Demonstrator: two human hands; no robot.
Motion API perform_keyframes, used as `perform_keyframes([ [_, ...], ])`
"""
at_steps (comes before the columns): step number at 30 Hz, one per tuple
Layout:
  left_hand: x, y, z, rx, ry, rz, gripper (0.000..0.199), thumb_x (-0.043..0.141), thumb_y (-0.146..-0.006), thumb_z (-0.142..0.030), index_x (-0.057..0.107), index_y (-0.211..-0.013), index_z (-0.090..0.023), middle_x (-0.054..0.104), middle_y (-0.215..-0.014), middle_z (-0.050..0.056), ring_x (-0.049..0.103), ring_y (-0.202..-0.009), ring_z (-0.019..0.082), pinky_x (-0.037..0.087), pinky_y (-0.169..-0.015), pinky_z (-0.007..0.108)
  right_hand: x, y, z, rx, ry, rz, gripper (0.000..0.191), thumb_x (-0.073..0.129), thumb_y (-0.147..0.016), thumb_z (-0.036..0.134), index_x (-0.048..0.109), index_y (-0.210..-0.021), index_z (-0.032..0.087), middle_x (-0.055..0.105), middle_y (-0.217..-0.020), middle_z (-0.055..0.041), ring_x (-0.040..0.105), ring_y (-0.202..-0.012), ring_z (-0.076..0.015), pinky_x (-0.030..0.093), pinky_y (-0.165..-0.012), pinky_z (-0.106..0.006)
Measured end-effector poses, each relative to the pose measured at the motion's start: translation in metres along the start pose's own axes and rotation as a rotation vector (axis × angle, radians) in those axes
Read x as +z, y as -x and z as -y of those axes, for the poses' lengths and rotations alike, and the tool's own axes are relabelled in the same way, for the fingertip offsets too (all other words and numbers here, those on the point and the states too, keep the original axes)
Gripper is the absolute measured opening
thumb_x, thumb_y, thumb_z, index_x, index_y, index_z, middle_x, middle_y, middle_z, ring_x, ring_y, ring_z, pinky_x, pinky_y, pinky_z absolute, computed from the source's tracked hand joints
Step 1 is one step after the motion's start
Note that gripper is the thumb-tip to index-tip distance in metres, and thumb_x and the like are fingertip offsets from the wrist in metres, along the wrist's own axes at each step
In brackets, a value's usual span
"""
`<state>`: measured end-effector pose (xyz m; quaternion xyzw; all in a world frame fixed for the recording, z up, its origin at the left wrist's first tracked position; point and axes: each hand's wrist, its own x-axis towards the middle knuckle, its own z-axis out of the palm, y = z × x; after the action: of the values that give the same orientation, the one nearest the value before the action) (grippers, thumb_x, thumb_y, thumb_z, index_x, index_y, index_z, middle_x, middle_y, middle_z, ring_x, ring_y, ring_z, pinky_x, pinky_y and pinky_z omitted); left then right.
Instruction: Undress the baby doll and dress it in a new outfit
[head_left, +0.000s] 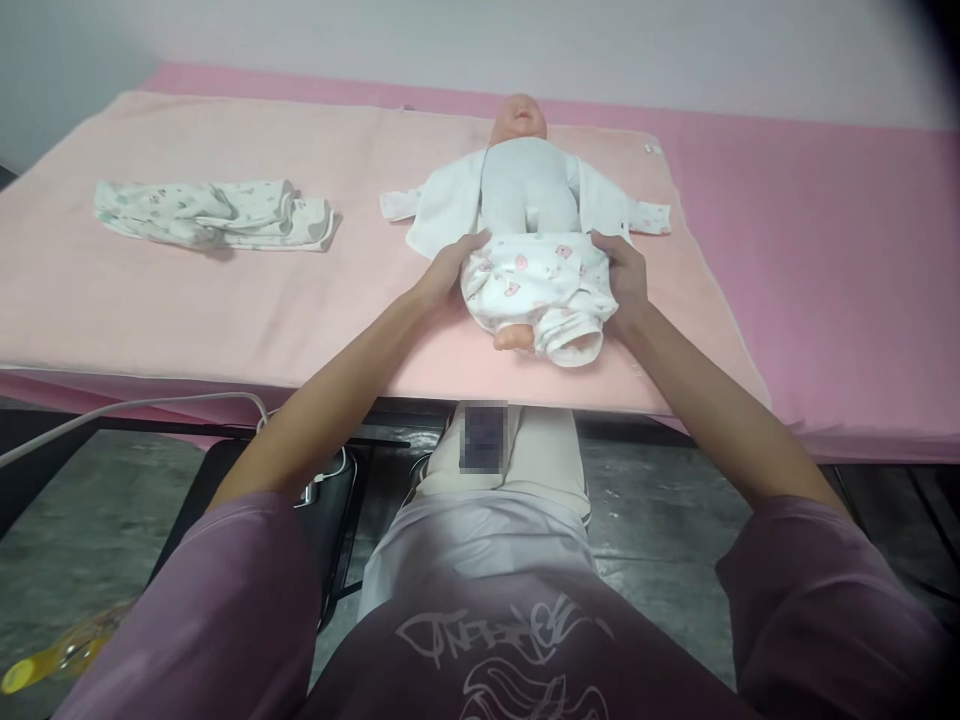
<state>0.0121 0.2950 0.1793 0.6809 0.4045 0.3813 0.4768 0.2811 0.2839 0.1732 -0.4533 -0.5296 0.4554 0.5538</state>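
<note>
A baby doll (523, 118) lies on its back on the pink pad, its head toward the far edge. Its white long-sleeved top (450, 205) is spread open with both sleeves out to the sides. White patterned pants (536, 275) cover the doll's legs, and one bare foot (514, 337) shows beneath them. My left hand (454, 268) grips the pants' left edge near the waistband, thumb on top. On the opposite edge, my right hand (624, 272) grips the pants the same way. Both hands' fingers are partly hidden under the fabric.
A folded patterned cloth (217, 215) lies on the pink pad (337, 320) at the left. Below the table's front edge are a black chair (341, 510), a white cable (172, 398) and a dark blurred object (484, 437) on my lap. A yellow-capped bottle (67, 645) is at lower left.
</note>
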Motion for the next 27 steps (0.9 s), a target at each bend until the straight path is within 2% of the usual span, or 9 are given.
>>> perform_keyframes([
  [3,0.003,0.000,-0.004,-0.039,-0.001,0.138,0.082,0.029,-0.109,-0.095,0.069,-0.110,-0.024,0.072,-0.082,0.007,0.067,-0.115,0.031,0.054,-0.105,0.051,0.009,-0.007,-0.001,-0.015,-0.034,0.025,0.060,0.075,-0.087,0.088,0.069,-0.097,0.028,0.074,-0.096,-0.0070,0.074,-0.109,-0.0368,0.064,-0.092,-0.056],
  [5,-0.001,0.001,-0.002,-0.046,0.007,0.143,0.085,0.028,-0.107,-0.099,0.068,-0.112,-0.024,0.073,-0.084,0.008,0.067,-0.113,0.030,0.054,-0.103,0.051,0.009,-0.011,-0.004,-0.001,-0.033,0.074,0.064,0.078,-0.085,0.091,0.065,-0.096,0.029,0.072,-0.096,-0.0055,0.074,-0.108,-0.0347,0.064,-0.092,-0.054],
  [9,-0.021,0.005,0.011,0.037,-0.009,-0.014,0.080,0.047,-0.100,-0.103,0.063,-0.105,-0.025,0.067,-0.087,0.007,0.072,-0.100,0.029,0.058,-0.088,0.047,-0.008,-0.016,-0.013,-0.022,0.033,0.090,0.071,0.087,-0.081,0.092,0.058,-0.092,0.027,0.063,-0.090,-0.0027,0.070,-0.101,-0.0307,0.064,-0.087,-0.049],
  [13,-0.037,0.004,0.010,0.136,-0.157,-0.109,0.066,0.065,-0.101,-0.091,0.061,-0.091,-0.026,0.063,-0.082,0.005,0.070,-0.096,0.028,0.059,-0.085,0.044,-0.017,-0.023,-0.009,-0.180,0.195,0.104,0.070,0.079,-0.089,0.093,0.055,-0.089,0.028,0.056,-0.082,-0.0012,0.068,-0.095,-0.0285,0.062,-0.083,-0.045],
  [17,-0.036,-0.018,-0.009,0.285,-0.338,-0.129,0.055,0.086,-0.097,-0.073,0.062,-0.086,-0.024,0.066,-0.086,0.008,0.069,-0.108,0.032,0.059,-0.095,0.045,0.001,-0.036,0.023,-0.411,0.542,0.176,0.065,0.074,-0.098,0.089,0.054,-0.086,0.029,0.054,-0.078,-0.0031,0.064,-0.094,-0.0294,0.058,-0.085,-0.046],
  [20,-0.031,-0.041,-0.015,0.295,-0.251,-0.112,0.048,0.088,-0.100,-0.064,0.064,-0.091,-0.023,0.062,-0.086,0.006,0.070,-0.108,0.032,0.059,-0.094,0.044,0.016,-0.047,0.043,-0.483,0.714,0.225,0.065,0.067,-0.103,0.089,0.051,-0.084,0.028,0.053,-0.076,-0.0035,0.059,-0.087,-0.0273,0.055,-0.085,-0.045],
  [22,-0.027,-0.053,-0.009,0.248,-0.115,-0.154,0.048,0.084,-0.105,-0.064,0.061,-0.093,-0.023,0.055,-0.084,0.003,0.071,-0.100,0.028,0.058,-0.088,0.039,0.018,-0.053,0.042,-0.456,0.698,0.182,0.069,0.055,-0.107,0.092,0.048,-0.083,0.028,0.052,-0.076,-0.0028,0.056,-0.081,-0.0244,0.053,-0.082,-0.044],
  [24,-0.025,-0.057,0.002,0.190,0.002,-0.212,0.053,0.080,-0.106,-0.067,0.057,-0.091,-0.022,0.049,-0.083,0.002,0.069,-0.092,0.023,0.055,-0.082,0.034,0.011,-0.056,0.028,-0.379,0.586,0.102,0.075,0.048,-0.104,0.099,0.047,-0.083,0.027,0.050,-0.077,-0.0022,0.058,-0.082,-0.0238,0.053,-0.081,-0.042],
  [27,-0.020,-0.054,0.021,0.081,0.127,-0.260,0.058,0.083,-0.103,-0.068,0.051,-0.087,-0.022,0.045,-0.080,0.000,0.063,-0.082,0.018,0.052,-0.074,0.029,-0.002,-0.056,-0.001,-0.185,0.349,0.082,0.079,0.064,-0.090,0.105,0.050,-0.083,0.027,0.049,-0.079,-0.0015,0.064,-0.092,-0.0264,0.057,-0.081,-0.041],
])
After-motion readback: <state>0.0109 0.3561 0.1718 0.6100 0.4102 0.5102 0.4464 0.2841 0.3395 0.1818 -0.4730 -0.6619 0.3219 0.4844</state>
